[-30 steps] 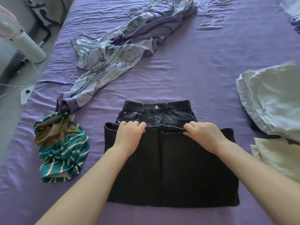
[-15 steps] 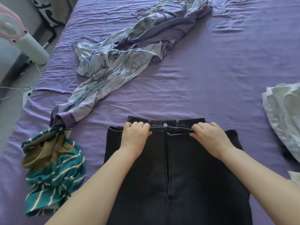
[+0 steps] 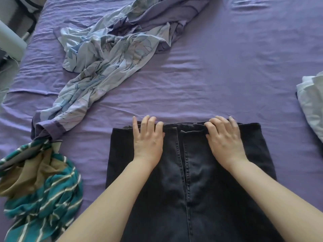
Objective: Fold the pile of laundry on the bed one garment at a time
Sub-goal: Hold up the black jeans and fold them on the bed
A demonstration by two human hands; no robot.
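Two bare forearms reach forward from the bottom edge, side by side and apart. The left hand (image 3: 148, 138) lies palm down, fingers straight and slightly spread. The right hand (image 3: 224, 137) also lies palm down, its fingers bent a little at the knuckles.

A white cylindrical appliance (image 3: 10, 43) is seen at the far left edge, beside the bed, only partly in view. Behind it, at the far left corner, a dark object with pale stripes (image 3: 32, 7) is cut off by the frame, and a patch of grey floor (image 3: 6, 74) is visible nearer.
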